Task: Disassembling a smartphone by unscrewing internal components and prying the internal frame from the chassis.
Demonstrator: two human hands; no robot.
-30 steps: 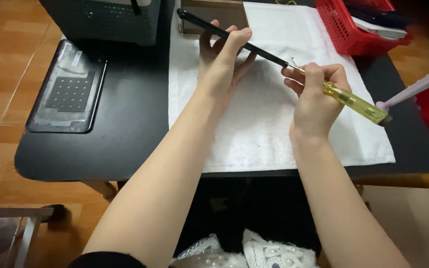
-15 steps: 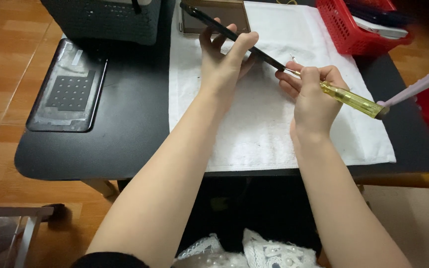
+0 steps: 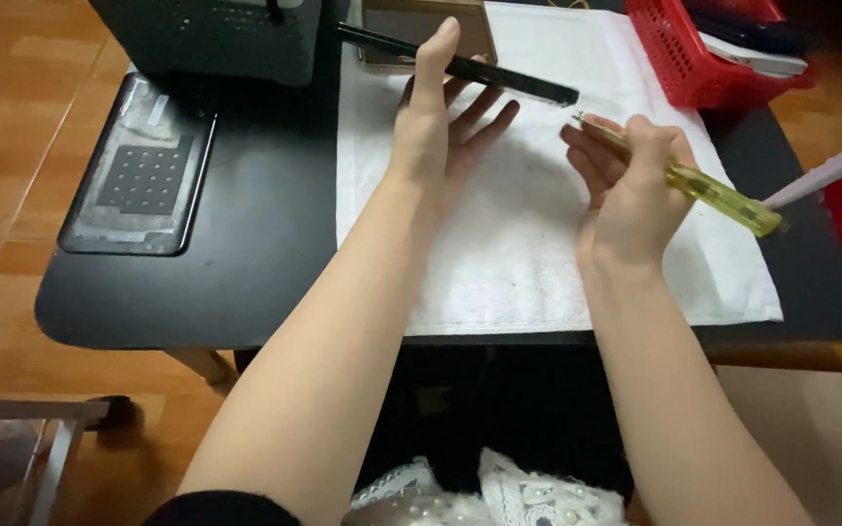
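Observation:
My left hand [image 3: 438,122] holds a thin black flat device [image 3: 460,66] edge-on above the white towel [image 3: 538,263], gripped between thumb and spread fingers. My right hand [image 3: 629,185] is closed on a screwdriver with a clear yellow handle [image 3: 718,195]. Its metal tip [image 3: 582,119] points up-left and sits just short of the right end of the black device, a small gap between them. Both hands hover over the towel on the black table [image 3: 246,282].
A clear-wrapped dark panel with a dot grid [image 3: 140,170] lies at the table's left. A black perforated box [image 3: 216,34] stands at the back left, a brown box [image 3: 421,24] behind the device. A red basket [image 3: 723,58] sits at the back right. A pale rod [image 3: 830,170] pokes in from the right.
My left hand lifted the black device up and leftward, fingers spreading. The screwdriver tip came off the device's end; my right hand shifted slightly right.

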